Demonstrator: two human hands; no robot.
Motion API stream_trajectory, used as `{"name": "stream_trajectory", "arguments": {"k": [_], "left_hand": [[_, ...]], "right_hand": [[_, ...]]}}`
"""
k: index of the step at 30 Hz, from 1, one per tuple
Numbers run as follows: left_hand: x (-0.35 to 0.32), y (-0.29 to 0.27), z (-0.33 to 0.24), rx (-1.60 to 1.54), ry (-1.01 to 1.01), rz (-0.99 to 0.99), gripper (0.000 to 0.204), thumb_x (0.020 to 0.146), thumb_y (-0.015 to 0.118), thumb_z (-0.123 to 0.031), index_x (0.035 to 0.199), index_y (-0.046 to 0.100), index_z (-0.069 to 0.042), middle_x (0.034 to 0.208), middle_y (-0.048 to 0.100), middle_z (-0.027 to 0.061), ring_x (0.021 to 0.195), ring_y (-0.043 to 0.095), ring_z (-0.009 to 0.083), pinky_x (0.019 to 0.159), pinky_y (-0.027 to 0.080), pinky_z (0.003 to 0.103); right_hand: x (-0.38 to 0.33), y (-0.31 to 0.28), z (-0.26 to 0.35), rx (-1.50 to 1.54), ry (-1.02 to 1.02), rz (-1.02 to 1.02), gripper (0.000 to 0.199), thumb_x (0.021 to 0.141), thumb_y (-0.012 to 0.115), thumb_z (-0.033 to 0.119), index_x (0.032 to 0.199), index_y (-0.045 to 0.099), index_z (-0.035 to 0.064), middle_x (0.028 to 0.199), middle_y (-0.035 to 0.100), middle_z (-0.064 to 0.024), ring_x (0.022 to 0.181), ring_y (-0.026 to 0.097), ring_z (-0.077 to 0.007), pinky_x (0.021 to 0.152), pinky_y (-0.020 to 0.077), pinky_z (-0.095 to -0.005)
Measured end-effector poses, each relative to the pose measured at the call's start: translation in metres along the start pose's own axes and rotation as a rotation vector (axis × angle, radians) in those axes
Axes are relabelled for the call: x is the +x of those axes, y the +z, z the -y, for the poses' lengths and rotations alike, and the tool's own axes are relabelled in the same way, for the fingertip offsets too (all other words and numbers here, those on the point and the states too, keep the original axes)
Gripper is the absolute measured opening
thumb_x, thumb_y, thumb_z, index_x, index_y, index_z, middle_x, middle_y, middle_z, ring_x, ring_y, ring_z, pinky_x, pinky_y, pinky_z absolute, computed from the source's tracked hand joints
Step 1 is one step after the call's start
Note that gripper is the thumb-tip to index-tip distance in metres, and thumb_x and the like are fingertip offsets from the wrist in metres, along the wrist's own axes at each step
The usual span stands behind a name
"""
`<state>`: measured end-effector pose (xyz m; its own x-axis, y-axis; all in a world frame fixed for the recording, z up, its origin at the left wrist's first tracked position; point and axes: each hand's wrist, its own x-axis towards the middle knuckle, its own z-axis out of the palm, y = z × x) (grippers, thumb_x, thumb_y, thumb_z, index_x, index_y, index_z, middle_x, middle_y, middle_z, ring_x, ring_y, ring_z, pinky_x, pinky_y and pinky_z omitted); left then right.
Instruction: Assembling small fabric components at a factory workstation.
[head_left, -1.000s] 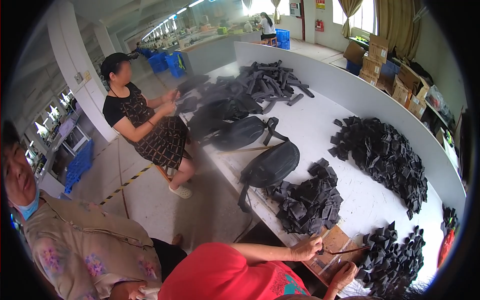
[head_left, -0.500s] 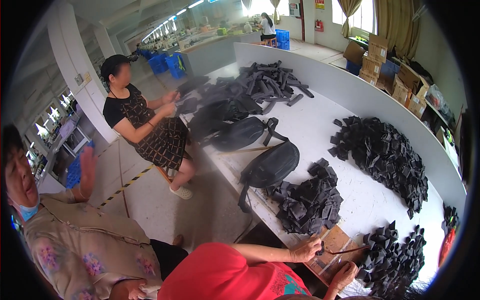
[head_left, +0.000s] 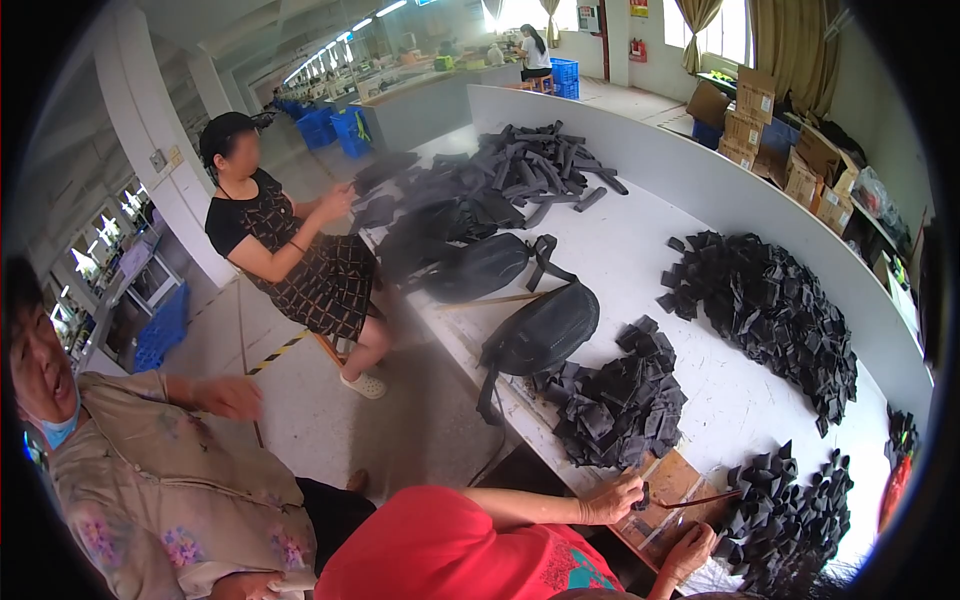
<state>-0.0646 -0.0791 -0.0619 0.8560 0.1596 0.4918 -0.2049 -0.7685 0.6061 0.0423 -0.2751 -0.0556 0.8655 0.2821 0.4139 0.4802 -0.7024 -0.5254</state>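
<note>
My left hand (head_left: 612, 499), reaching out of a red sleeve, pinches a small black fabric piece (head_left: 640, 497) over a worn wooden board (head_left: 678, 480) at the table's near edge. A thin reddish-brown rod (head_left: 700, 499) lies across the board, one end close to that piece. My right hand (head_left: 690, 549) rests at the board's lower right edge with fingers bent but apart; nothing shows in it. To its right is a heap of rolled black pieces (head_left: 780, 520). Beyond my left hand, flat black pieces (head_left: 620, 400) are piled up.
A larger heap of black pieces (head_left: 765, 320) lies farther right on the white table (head_left: 640, 250). Black bags (head_left: 545, 330) and black strips (head_left: 530, 165) lie along its far left. A seated person (head_left: 285, 240) works there; another person (head_left: 180, 470) stands at my left.
The standing person's raised hand has come down and to the right. The seated person's hands have shifted slightly. My own hands look unmoved.
</note>
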Motion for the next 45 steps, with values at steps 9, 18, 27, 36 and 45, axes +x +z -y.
{"name": "stream_trajectory", "arguments": {"k": [9,18,27,36,45], "left_hand": [[0.000,-0.003,-0.001,-0.008,0.006,-0.003,0.026,0.062,0.055,0.002,0.085,0.045,-0.002,0.090,0.042,0.0116,0.085,0.048,0.0289,0.076,0.041,0.035],[-0.004,-0.008,0.001,0.061,-0.061,0.045,0.021,0.063,0.054,-0.002,0.083,0.048,-0.003,0.090,0.044,0.0129,0.088,0.048,0.0284,0.078,0.042,0.035],[-0.003,-0.005,-0.002,-0.012,-0.055,-0.021,0.023,0.064,0.057,0.005,0.084,0.052,-0.004,0.088,0.046,0.0095,0.078,0.053,0.0260,0.068,0.045,0.033],[0.027,-0.043,-0.040,-0.107,0.039,-0.183,0.028,0.063,0.066,0.001,0.088,0.062,-0.011,0.079,0.043,0.0059,0.062,0.048,0.0190,0.053,0.041,0.029],[0.045,-0.080,-0.080,-0.058,0.457,-0.211,0.036,0.055,0.067,0.000,0.090,0.066,-0.010,0.075,0.046,0.0003,0.061,0.047,0.0172,0.049,0.039,0.027]], "right_hand": [[0.000,0.001,-0.001,0.008,-0.001,0.023,0.014,0.083,0.047,0.012,0.085,0.054,-0.0002,0.081,0.053,-0.0140,0.080,0.050,-0.0309,0.072,0.0405,-0.0369],[0.012,0.000,0.021,0.008,0.009,0.008,0.007,0.080,0.050,0.009,0.080,0.052,0.0026,0.078,0.054,-0.0145,0.073,0.052,-0.0336,0.062,0.0413,-0.0411],[0.005,-0.005,0.016,-0.054,0.053,-0.006,0.005,0.078,0.051,0.010,0.081,0.052,0.0055,0.076,0.052,-0.0133,0.071,0.051,-0.0332,0.061,0.0411,-0.0405],[-0.009,-0.015,0.024,0.157,0.109,-0.061,0.005,0.078,0.053,0.006,0.078,0.054,0.0004,0.069,0.053,-0.0130,0.062,0.052,-0.0253,0.058,0.0407,-0.0336],[0.004,-0.077,0.142,1.476,0.625,0.532,0.035,0.090,0.041,0.029,0.106,0.050,-0.0008,0.085,0.056,-0.0030,0.073,0.052,-0.0087,0.064,0.0425,-0.0209]]}}
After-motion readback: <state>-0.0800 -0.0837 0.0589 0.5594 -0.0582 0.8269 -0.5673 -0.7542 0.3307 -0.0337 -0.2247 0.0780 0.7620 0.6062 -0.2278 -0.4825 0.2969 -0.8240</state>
